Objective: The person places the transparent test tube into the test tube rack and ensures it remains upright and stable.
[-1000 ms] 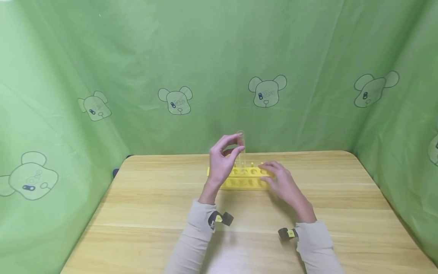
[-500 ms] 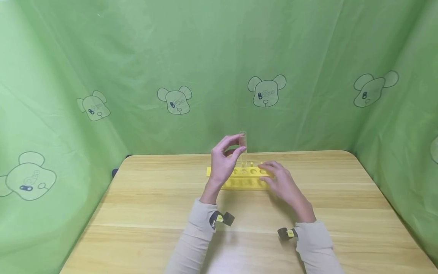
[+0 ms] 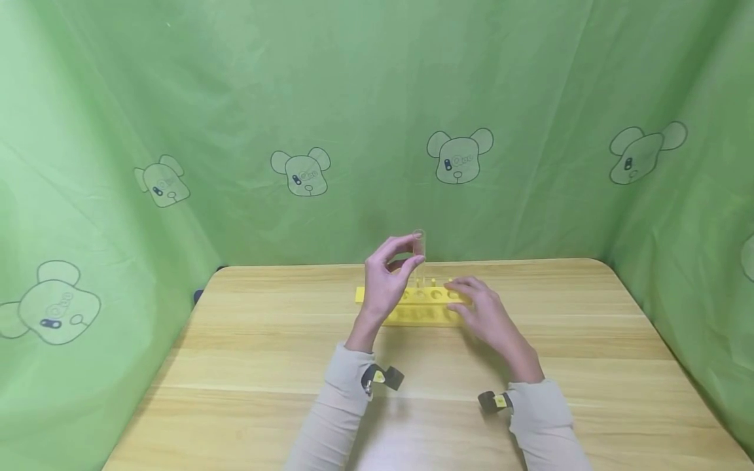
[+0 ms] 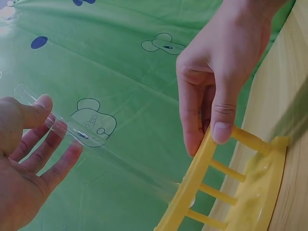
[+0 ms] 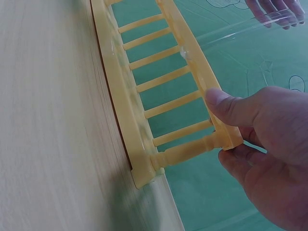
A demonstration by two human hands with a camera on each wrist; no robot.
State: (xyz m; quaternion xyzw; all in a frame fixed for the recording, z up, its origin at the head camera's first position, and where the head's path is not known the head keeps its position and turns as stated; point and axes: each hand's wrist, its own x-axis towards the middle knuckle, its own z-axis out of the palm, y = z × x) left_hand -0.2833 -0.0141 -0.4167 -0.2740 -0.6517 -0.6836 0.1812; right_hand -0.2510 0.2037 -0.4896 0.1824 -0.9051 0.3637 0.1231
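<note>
My left hand (image 3: 414,250) pinches a clear glass test tube (image 3: 419,275) near its rim between thumb and fingers. The tube stands almost upright, and its lower end enters a hole in the top plate of a yellow test tube rack (image 3: 412,315) at the far middle of the table. In the left wrist view the tube (image 4: 96,142) slants from my left hand (image 4: 57,126) down to the rack (image 4: 260,187). My right hand (image 3: 458,289) grips the rack's right end. The right wrist view shows my right hand (image 5: 231,134) with its thumb on the rack's top plate (image 5: 192,53) and its fingers behind.
The rack sits on a wooden table (image 3: 247,366) with rounded far corners. Green cloth with bear prints (image 3: 459,157) closes off the back and both sides. A small dark object (image 3: 197,297) lies at the table's far left edge.
My left hand has moved slightly right and then down, lowering the tube into the rack. The right hand and the rack have stayed still.
</note>
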